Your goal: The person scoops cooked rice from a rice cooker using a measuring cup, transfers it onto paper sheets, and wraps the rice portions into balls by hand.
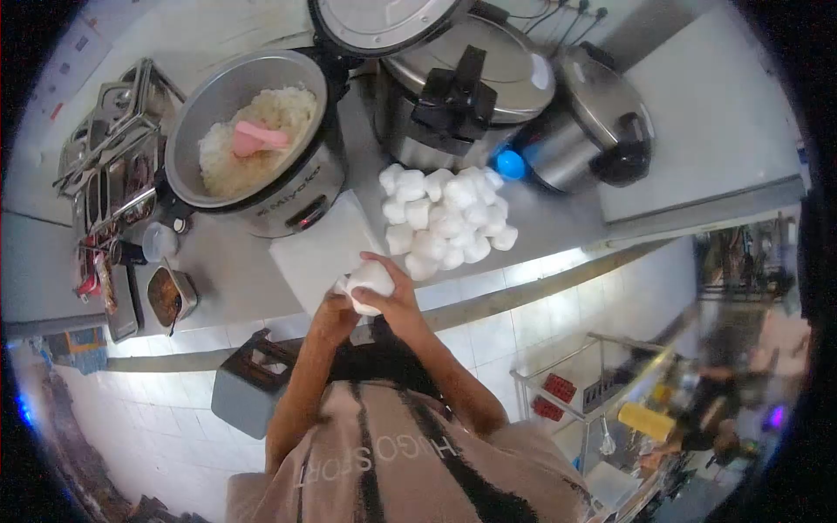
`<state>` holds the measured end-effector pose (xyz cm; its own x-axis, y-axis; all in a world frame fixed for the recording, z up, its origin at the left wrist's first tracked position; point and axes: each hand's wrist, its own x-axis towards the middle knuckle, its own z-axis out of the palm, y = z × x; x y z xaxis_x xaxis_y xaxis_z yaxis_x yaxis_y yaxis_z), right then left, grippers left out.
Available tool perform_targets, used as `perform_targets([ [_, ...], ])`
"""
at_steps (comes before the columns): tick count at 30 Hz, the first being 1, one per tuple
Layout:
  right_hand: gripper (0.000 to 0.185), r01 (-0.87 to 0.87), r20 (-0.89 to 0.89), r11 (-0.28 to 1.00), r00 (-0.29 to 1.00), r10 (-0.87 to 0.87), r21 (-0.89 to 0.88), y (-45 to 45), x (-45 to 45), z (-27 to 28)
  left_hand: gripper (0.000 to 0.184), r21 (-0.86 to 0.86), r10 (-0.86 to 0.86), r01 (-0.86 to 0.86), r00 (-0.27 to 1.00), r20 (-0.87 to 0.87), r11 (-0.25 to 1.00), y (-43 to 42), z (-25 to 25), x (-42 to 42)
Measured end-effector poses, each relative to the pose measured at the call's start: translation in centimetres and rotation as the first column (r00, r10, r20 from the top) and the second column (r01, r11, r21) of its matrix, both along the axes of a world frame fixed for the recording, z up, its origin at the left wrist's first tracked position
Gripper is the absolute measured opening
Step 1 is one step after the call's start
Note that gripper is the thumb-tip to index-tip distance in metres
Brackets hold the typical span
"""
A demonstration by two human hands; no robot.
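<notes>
Both hands are closed around a white paper-wrapped packet (372,281) just above the front edge of the counter. My left hand (331,319) grips its lower left side, where the paper looks gathered. Fingers and thumb of my right hand (399,305) wrap the right side. Behind the hands lies a stack of white paper sheets (318,257). To its right is a heap of several similar white packets (449,213). At the back left, an open rice cooker (305,193) holds white rice (218,161) with a pink rice scoop (257,139) lying on it.
Two more lidded cookers stand behind the heap, one with a silver lid (523,78), the other smaller (575,144), near a blue round object (509,165). A metal container of brown food (172,298) sits front left. A grey bin (253,383) stands below; a wire rack (558,392) is right.
</notes>
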<state>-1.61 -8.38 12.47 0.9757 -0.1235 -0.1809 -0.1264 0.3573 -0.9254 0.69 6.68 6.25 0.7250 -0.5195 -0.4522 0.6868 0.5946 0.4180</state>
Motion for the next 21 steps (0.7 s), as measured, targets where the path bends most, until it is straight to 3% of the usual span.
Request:
perform_targets([
  [1, 0.060, -0.010, 0.014, 1.000, 1.000, 0.010, -0.008, -0.1, -0.3, 0.0, 0.058, -0.002, -0.011, 0.011, 1.000, 0.001, 1.000, -0.2, -0.1, -0.1],
  [2, 0.061, -0.056, -0.050, 0.993, 0.997, 0.061, 0.101, -0.3, -0.9, 0.2, 0.059, -0.121, -0.080, 0.070, 0.994, -0.075, 0.990, -0.2, -0.5, -0.4],
  [4, 0.060, -0.074, -0.008, 0.988, 0.997, 0.076, 0.133, -0.1, -1.4, 1.4, 0.060, -0.283, -0.151, 0.078, 0.957, -0.247, 0.956, -0.4, -2.9, -1.0],
  [5, 0.058, -0.102, 0.034, 0.981, 0.995, 0.098, 0.167, 0.1, -1.5, 1.6, 0.060, -0.287, -0.158, 0.085, 0.957, -0.242, 0.954, -1.1, -4.9, -1.0],
  [6, 0.059, -0.102, 0.091, 0.966, 0.992, 0.082, 0.239, 0.3, -1.6, 1.2, 0.057, -0.407, -0.247, 0.157, 0.953, -0.177, 0.900, -2.1, -5.3, -0.5],
  [7, 0.059, -0.101, 0.095, 0.967, 0.992, 0.080, 0.235, -0.3, -1.4, 0.7, 0.064, -0.514, -0.323, 0.228, 0.941, -0.104, 0.827, -2.8, -5.7, -0.3],
  [8, 0.058, -0.145, 0.073, 0.980, 0.988, 0.136, 0.137, -1.0, -1.6, 0.1, 0.064, -0.514, -0.324, 0.228, 0.940, -0.103, 0.827, -2.7, -6.0, -0.5],
  [9, 0.057, -0.191, 0.042, 0.981, 0.981, 0.190, 0.042, -1.6, -1.9, -0.1, 0.057, -0.455, -0.368, 0.236, 0.902, -0.226, 0.859, -2.7, -3.4, -0.5],
  [11, 0.057, -0.161, -0.016, 0.985, 0.987, 0.162, 0.061, -3.0, -1.2, 0.5, 0.053, -0.331, -0.403, 0.268, 0.789, -0.464, 0.905, -2.9, 0.7, -0.4],
  [12, 0.058, -0.088, -0.102, 0.995, 0.991, 0.083, -0.046, -3.8, -0.7, -0.2, 0.045, -0.205, -0.362, 0.315, 0.893, -0.267, 0.927, -3.0, -0.4, -1.0],
  [13, 0.059, -0.027, -0.177, 0.987, 0.984, -0.002, -0.159, -4.7, -0.2, -1.2, 0.045, -0.201, -0.349, 0.302, 0.896, -0.273, 0.932, -2.6, -2.1, -1.2],
  [15, 0.058, 0.107, -0.173, 0.851, 0.959, -0.225, -0.514, -7.8, 0.9, -6.1, 0.040, 0.172, -0.147, 0.200, 0.949, -0.280, 0.965, -1.1, -5.0, -0.8],
  [16, 0.063, 0.244, -0.141, 0.864, 0.931, -0.336, -0.441, -10.0, 0.8, -8.0, 0.037, 0.111, -0.062, 0.114, 0.919, -0.389, 0.987, 0.1, -2.9, 0.0],
  [17, 0.069, 0.380, -0.119, 0.852, 0.887, -0.446, -0.361, -12.7, 0.8, -9.7, 0.034, 0.169, 0.019, 0.052, 0.921, -0.389, 0.984, 1.5, -0.9, 0.5],
  [19, 0.077, 0.578, -0.008, 0.696, 0.767, -0.642, -0.426, -19.0, 0.1, -13.7, 0.031, 0.281, 0.184, -0.087, 0.921, -0.344, 0.956, 5.2, 0.0, 0.5],
  [21, 0.083, 0.590, 0.014, 0.495, 0.651, -0.759, -0.638, -25.4, -0.3, -15.4, 0.029, 0.303, 0.295, -0.222, 0.929, -0.222, 0.927, 10.7, -2.2, -0.8],
])
